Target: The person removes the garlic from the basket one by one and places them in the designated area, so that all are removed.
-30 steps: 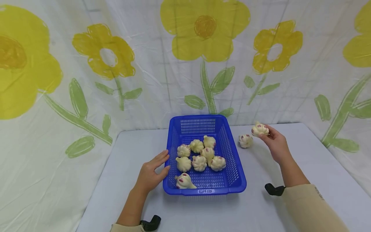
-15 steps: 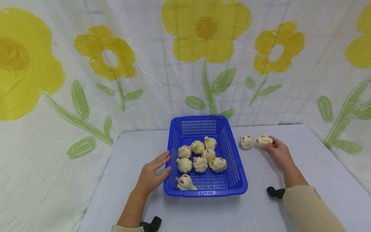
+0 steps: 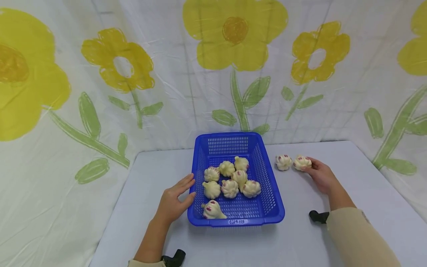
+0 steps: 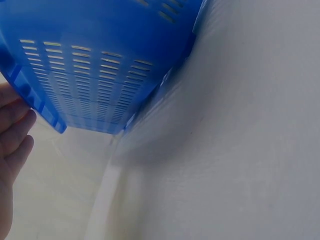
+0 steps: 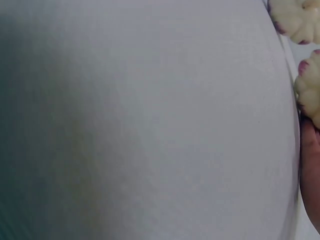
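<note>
My right hand (image 3: 321, 175) pinches a garlic bulb (image 3: 301, 163) with purple-marked cloves, low at the table's back right. Just left of it sits another garlic bulb (image 3: 283, 162). Both bulbs show at the edge of the right wrist view, the held garlic bulb (image 5: 310, 90) with fingertips under it. In the middle stands a blue perforated basket (image 3: 236, 221) with several garlic bulbs in it, one garlic bulb (image 3: 213, 210) lying near its front left corner. My left hand (image 3: 173, 200) rests its extended fingers along the basket's left rim; the left wrist view shows these fingers (image 4: 17, 127) at the rim.
The white table (image 3: 227, 248) extends around the basket. Behind it hangs a white curtain (image 3: 173, 111) printed with yellow flowers. A black strap end sticks out at each wrist.
My right hand has lowered the garlic bulb to the table, then shifted it slightly left toward the other bulb. My left hand and the basket have stayed in place.
</note>
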`<state>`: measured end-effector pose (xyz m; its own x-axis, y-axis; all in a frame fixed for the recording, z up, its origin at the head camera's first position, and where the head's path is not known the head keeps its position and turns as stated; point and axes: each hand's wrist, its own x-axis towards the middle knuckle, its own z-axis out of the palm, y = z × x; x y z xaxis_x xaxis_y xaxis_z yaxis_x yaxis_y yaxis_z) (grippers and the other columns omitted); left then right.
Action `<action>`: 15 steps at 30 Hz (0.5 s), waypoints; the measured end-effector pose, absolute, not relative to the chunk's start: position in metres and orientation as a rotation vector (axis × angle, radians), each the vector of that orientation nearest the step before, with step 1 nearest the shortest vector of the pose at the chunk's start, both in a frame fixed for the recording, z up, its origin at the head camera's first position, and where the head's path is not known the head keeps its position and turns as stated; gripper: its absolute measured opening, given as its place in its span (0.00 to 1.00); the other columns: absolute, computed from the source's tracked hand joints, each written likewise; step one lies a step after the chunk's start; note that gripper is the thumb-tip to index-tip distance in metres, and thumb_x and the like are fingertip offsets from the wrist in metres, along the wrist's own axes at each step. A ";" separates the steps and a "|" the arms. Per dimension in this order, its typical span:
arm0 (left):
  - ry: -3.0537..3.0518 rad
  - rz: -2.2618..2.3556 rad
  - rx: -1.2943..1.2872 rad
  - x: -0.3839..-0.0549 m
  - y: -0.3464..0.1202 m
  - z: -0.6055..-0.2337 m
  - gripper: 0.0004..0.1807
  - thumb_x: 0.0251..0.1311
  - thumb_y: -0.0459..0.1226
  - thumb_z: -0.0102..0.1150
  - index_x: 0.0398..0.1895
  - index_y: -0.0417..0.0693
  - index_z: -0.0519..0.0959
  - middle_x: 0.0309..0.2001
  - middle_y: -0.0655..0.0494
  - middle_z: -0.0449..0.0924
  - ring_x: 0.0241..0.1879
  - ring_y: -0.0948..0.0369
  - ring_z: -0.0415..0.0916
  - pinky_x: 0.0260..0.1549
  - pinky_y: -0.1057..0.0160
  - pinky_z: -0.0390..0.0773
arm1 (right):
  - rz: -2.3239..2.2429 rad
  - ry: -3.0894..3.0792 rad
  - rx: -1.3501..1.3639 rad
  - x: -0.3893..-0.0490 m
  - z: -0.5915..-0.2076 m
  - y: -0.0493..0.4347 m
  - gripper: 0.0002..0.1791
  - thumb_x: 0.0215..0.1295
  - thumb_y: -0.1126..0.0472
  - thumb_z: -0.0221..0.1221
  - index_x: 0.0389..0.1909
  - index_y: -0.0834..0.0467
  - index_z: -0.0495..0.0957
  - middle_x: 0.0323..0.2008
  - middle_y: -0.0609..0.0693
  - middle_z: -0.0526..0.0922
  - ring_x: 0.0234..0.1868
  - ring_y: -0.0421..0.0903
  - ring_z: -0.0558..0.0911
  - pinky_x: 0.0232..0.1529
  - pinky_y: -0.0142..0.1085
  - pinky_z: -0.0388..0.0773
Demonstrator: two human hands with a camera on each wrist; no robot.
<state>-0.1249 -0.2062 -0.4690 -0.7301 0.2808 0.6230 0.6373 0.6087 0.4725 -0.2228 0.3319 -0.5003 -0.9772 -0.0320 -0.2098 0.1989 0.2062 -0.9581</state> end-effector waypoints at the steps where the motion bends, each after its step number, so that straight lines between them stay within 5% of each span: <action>1: -2.337 -0.955 -0.727 -0.125 -0.206 -0.469 0.25 0.52 0.34 0.68 0.56 0.40 0.81 0.61 0.49 0.78 0.60 0.51 0.77 0.62 0.77 0.64 | -1.838 2.300 0.158 -0.223 -0.499 0.332 0.45 0.71 0.55 0.57 0.77 0.66 0.42 0.76 0.68 0.47 0.66 0.38 0.65 0.54 0.15 0.71; 7: -2.363 -0.940 -0.719 -0.125 -0.206 -0.468 0.25 0.53 0.35 0.68 0.57 0.41 0.80 0.62 0.51 0.77 0.61 0.52 0.77 0.61 0.70 0.69 | -1.716 2.343 0.126 -0.225 -0.495 0.332 0.45 0.72 0.51 0.55 0.77 0.66 0.41 0.76 0.68 0.48 0.75 0.57 0.54 0.69 0.30 0.67; 15: -2.375 -0.953 -0.711 -0.124 -0.206 -0.468 0.25 0.54 0.35 0.68 0.58 0.41 0.80 0.62 0.51 0.77 0.61 0.52 0.77 0.60 0.70 0.70 | -1.673 2.362 0.116 -0.227 -0.496 0.330 0.45 0.73 0.49 0.54 0.76 0.68 0.42 0.75 0.68 0.50 0.75 0.57 0.55 0.75 0.46 0.58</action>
